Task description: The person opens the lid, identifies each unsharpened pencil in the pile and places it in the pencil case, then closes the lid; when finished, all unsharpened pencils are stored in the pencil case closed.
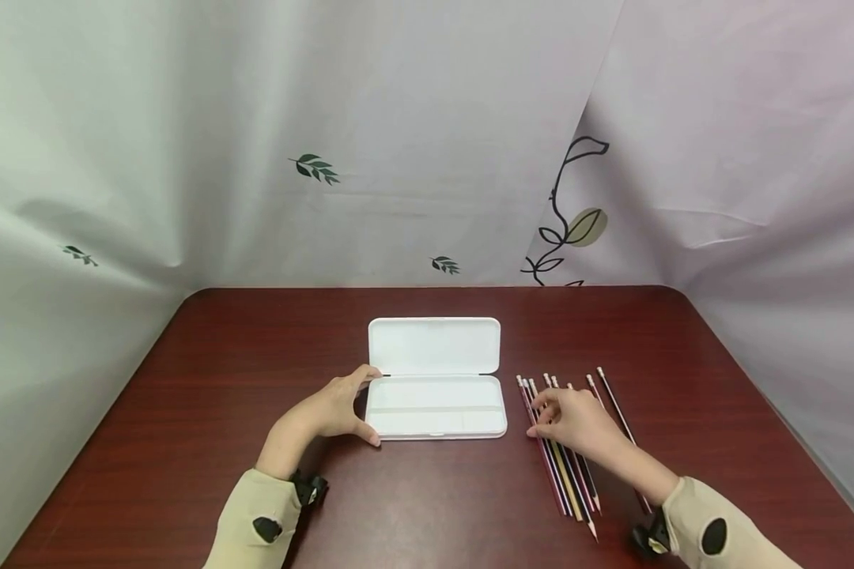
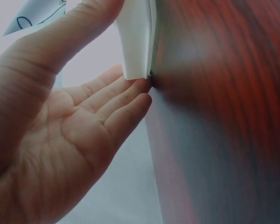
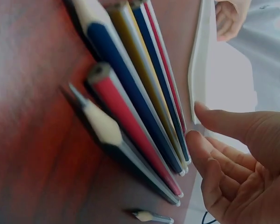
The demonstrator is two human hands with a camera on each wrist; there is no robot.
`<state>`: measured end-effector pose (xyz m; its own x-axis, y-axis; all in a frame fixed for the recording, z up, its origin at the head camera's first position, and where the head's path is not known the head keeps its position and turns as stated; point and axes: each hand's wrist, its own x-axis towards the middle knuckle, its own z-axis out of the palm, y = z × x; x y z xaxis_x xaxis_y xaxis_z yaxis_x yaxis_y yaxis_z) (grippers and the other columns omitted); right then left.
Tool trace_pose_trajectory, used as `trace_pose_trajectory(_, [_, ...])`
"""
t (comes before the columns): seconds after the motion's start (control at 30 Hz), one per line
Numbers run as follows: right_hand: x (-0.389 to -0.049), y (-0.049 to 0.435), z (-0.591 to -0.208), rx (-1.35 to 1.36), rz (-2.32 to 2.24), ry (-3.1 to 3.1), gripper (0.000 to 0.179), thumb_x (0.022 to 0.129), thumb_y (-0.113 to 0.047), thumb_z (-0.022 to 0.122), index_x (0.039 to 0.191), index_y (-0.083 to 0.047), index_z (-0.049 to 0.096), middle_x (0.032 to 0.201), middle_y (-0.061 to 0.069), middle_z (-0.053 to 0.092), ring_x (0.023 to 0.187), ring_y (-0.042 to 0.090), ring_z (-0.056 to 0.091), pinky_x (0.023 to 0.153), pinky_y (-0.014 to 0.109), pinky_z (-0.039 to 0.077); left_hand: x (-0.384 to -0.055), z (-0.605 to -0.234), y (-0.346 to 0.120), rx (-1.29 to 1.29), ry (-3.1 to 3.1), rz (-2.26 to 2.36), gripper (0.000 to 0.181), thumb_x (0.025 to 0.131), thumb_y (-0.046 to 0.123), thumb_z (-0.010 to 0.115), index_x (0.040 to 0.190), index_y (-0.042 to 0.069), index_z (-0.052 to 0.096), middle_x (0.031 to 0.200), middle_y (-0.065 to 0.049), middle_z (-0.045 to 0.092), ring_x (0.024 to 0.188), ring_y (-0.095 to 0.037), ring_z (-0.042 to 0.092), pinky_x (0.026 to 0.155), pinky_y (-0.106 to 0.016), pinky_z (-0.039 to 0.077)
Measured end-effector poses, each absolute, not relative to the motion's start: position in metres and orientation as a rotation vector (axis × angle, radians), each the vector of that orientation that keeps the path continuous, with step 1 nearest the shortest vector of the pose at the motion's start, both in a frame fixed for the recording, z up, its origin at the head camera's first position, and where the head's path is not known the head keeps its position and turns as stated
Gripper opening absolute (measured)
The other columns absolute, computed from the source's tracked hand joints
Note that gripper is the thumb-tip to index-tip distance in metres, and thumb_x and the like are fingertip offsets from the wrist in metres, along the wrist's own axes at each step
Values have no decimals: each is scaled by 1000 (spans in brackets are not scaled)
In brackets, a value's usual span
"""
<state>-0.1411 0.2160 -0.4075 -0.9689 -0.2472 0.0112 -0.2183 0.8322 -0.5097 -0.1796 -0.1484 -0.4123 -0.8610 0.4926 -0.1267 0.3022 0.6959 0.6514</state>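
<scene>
A white pencil case (image 1: 436,395) lies open on the table, its lid (image 1: 434,346) folded back and its two long compartments showing. My left hand (image 1: 334,409) spans the case's left end, thumb at the front corner and fingers at the back one; the left wrist view shows the case's end (image 2: 137,51) between them. To the right of the case lie several pencils with white ends, among them a yellow pencil (image 1: 575,494) and a red pencil (image 3: 133,128). My right hand (image 1: 575,420) hovers over their upper part, thumb and forefinger slightly apart near the leftmost pencils, holding nothing.
One dark pencil (image 1: 621,411) lies a little apart on the right side of the group. The reddish-brown table (image 1: 256,332) has rounded far corners. Behind it and along both sides hangs a pale curtain (image 1: 413,221) with leaf prints.
</scene>
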Motion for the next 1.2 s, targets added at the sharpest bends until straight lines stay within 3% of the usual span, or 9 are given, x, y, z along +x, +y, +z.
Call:
trace_pose_trajectory(0.37, [-141, 196, -413, -319, -805, 2963, 23, 63, -14, 84, 71, -6, 64, 49, -8, 54, 42, 2, 48, 44, 21, 41, -178, -413, -150, 617, 2615, 946, 90, 55, 24, 90, 125, 1, 41, 134, -22, 48, 125, -33, 47, 100, -48, 38])
trace_pose_trajectory(0.57, [-150, 190, -410, -385, -707, 2911, 26, 71, -17, 79, 51, -13, 62, 38, -6, 51, 33, 3, 46, 40, 22, 38, -179, -413, -150, 598, 2611, 951, 90, 55, 24, 91, 126, 2, 40, 135, -21, 47, 125, -33, 46, 101, -48, 38])
trace_pose_trajectory(0.73, [-158, 190, -405, -392, -689, 2826, 25, 74, -14, 70, 50, -14, 62, 39, -4, 54, 35, 6, 50, 39, 21, 32, -178, -412, -149, 587, 2617, 953, 90, 54, 24, 91, 126, 2, 40, 136, -21, 47, 126, -34, 46, 101, -48, 38])
trace_pose_trajectory(0.87, [-160, 193, -397, -285, -694, 2802, 18, 73, -16, 65, 54, -15, 64, 42, -7, 56, 41, 8, 54, 42, 22, 34, -176, -413, -149, 590, 2611, 950, 90, 54, 25, 91, 126, 2, 41, 133, -21, 49, 125, -33, 46, 101, -47, 38])
trace_pose_trajectory(0.97, [-163, 197, -386, -238, -775, 2822, 11, 74, -18, 64, 69, -10, 67, 49, -6, 59, 47, 10, 56, 46, 24, 39, -175, -414, -149, 589, 2606, 946, 90, 54, 24, 91, 126, 2, 41, 132, -22, 50, 125, -32, 47, 101, -47, 38])
trace_pose_trajectory(1.1, [-177, 201, -372, -241, -966, 2902, 25, 80, -19, 63, 98, -3, 63, 63, -2, 66, 52, 13, 57, 48, 27, 44, -176, -413, -147, 574, 2621, 941, 91, 54, 23, 91, 127, 2, 41, 133, -21, 49, 124, -33, 47, 101, -46, 39])
trace_pose_trajectory(1.2, [-189, 199, -366, -300, -1105, 2951, 30, 83, -16, 61, 109, -2, 57, 72, 2, 69, 53, 15, 59, 46, 26, 43, -177, -412, -146, 567, 2624, 936, 91, 54, 22, 91, 127, 2, 41, 134, -20, 48, 124, -34, 48, 101, -47, 39])
